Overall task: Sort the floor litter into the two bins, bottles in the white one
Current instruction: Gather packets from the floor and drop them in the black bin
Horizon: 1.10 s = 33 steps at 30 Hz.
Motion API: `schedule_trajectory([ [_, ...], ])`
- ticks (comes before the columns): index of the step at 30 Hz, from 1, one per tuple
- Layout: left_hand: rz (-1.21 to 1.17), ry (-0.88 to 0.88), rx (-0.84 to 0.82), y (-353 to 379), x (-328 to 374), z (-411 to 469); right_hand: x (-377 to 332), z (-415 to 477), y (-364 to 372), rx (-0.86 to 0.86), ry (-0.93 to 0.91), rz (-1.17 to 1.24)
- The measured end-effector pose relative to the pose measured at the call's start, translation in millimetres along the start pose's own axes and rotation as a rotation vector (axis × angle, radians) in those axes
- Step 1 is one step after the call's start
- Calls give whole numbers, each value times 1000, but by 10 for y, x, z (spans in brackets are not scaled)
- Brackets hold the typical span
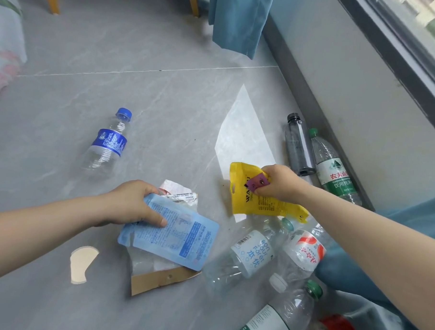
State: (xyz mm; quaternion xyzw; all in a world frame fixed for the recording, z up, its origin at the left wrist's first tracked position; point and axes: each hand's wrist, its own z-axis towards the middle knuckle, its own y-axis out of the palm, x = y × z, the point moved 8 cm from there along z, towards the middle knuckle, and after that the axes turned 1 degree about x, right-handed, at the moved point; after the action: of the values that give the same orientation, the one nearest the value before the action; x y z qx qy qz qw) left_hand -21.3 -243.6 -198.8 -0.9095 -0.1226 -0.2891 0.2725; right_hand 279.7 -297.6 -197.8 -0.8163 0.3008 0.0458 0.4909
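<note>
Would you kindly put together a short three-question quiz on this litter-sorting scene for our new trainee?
1. True or false: the left hand grips a light-blue pouch.
2. What colour is the bag held in the right hand? A red, B yellow, C green.
3. Fill in: the bottle lying alone on the floor beyond the left hand has a ____ cap.
Key: 1 true; 2 B; 3 blue.
</note>
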Motion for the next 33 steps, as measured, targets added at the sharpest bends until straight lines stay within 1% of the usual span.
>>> schedule_trajectory([
  [2,-1,-1,20,-55,25,-54,-38,-42,-137,47,6,103],
  [6,-6,13,83,-263,188,-183,-176,-188,-436,139,-11,229],
  [9,-18,26,115,-486,415,-262,-320,-334,-674,190,-44,259],
  [13,-60,42,201,-877,826,-268,-531,-462,-1050,254,-57,327],
  [16,-119,70,247,-1164,1138,-284,-787,-494,-1383,271,-64,333],
  [19,-164,68,310,-1474,1443,-440,-1014,-592,-1793,316,-21,390],
  [23,-293,-6,423,-1910,1719,-929,-1297,-909,-2375,421,64,515],
  [28,-286,-44,607,-2514,2293,-1851,-1689,-1568,-3272,586,163,624],
  [31,-279,-41,660,-2836,2722,-2429,-1943,-2055,-3787,622,206,653],
  [33,-281,-33,656,-2999,2999,-2801,-2115,-2426,-4108,643,231,643],
])
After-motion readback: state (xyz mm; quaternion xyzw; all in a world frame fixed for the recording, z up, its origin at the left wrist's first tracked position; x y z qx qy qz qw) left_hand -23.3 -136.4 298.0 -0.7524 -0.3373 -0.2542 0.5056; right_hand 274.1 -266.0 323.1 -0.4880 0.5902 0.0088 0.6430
